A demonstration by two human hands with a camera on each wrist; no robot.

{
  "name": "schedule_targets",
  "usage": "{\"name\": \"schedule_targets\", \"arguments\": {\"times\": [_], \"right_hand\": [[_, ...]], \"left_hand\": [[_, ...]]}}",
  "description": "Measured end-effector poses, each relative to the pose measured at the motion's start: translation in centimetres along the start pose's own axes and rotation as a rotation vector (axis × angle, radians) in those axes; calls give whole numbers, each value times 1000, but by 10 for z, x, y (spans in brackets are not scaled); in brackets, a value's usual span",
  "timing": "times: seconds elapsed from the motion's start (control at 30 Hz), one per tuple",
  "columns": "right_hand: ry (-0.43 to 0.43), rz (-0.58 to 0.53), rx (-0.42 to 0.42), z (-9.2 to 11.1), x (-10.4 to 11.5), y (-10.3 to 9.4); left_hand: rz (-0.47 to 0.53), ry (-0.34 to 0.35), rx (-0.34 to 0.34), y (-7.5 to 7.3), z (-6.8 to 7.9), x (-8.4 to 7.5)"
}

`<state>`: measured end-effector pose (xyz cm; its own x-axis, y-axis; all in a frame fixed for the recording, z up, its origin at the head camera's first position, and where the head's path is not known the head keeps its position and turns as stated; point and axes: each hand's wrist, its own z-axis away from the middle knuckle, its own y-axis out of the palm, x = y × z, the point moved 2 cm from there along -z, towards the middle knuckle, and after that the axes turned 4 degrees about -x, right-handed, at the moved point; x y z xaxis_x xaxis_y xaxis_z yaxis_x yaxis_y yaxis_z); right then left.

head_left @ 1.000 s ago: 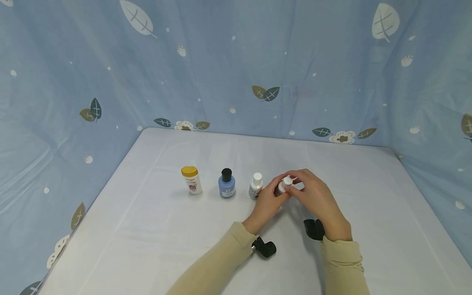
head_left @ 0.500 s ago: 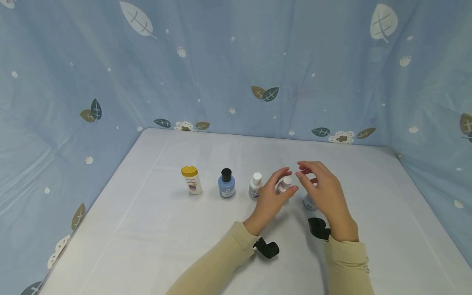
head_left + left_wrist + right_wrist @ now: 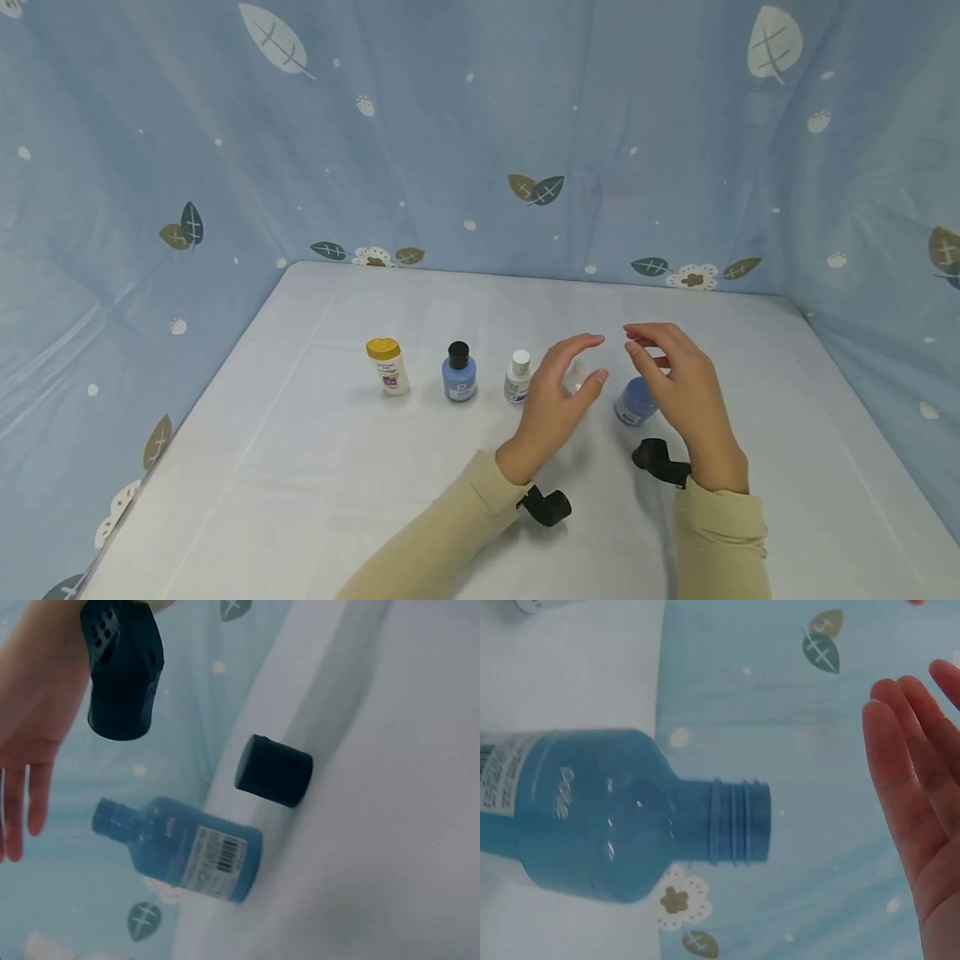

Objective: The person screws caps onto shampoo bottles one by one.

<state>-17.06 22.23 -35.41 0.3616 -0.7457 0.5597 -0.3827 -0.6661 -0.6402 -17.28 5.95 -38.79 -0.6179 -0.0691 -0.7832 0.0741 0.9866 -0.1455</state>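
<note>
My left hand (image 3: 555, 400) holds nothing; its thumb and fingers are spread in a C in front of a white bottle (image 3: 576, 377), which shows through the gap. My right hand (image 3: 682, 392) is raised over a blue bottle (image 3: 634, 403), its fingers pointing left and nothing in its grasp. In the right wrist view the blue bottle (image 3: 600, 814) stands upright with a bare threaded neck, apart from the fingers (image 3: 900, 780). A black cap (image 3: 274, 771) sits on the table beside that bottle in the left wrist view; in the head view the right hand hides it.
To the left stand a white bottle with white cap (image 3: 517, 379), a blue bottle with black cap (image 3: 459, 373) and a white bottle with yellow cap (image 3: 388, 367). The white table (image 3: 337, 483) is backed by a blue patterned curtain (image 3: 435, 125).
Both hands have let go of the white bottle and drawn apart. The right hand has moved right and slightly up, uncovering the blue bottle; the left hand has opened wider.
</note>
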Motion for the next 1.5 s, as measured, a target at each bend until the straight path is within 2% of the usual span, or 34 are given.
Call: {"name": "schedule_targets", "arguments": {"times": [0.13,0.23,0.43,0.53,0.57,0.67,0.77,0.87,0.97,1.07,1.27,1.37,1.5], "right_hand": [[36,11,20,1,-4,-6],[70,35,29,2,-8,-10],[94,43,26,3,-12,-17],[114,22,46,4,-14,-22],[128,10,63,4,-14,-24],[180,-17,120,5,-12,-29],[204,-17,162,5,-10,-32],[184,7,172,6,-9,-33],[155,11,189,9,-12,-36],[150,-7,234,16,-18,-40],[223,-152,472,30,-35,-47],[279,-218,596,35,-44,-45],[354,-210,757,41,-55,-39]], "left_hand": [[-23,119,-3,6,1,5],[-27,158,8,7,2,2],[27,161,48,11,4,-4],[89,172,102,14,7,-7],[110,172,127,14,8,-12],[144,153,195,21,13,-12],[95,96,247,30,20,-10],[5,20,265,40,29,-4],[-51,-67,258,46,36,0],[-56,-147,224,50,41,5],[-29,-322,154,64,37,13],[-33,-363,132,70,31,18],[-66,-375,143,75,26,25]]}}
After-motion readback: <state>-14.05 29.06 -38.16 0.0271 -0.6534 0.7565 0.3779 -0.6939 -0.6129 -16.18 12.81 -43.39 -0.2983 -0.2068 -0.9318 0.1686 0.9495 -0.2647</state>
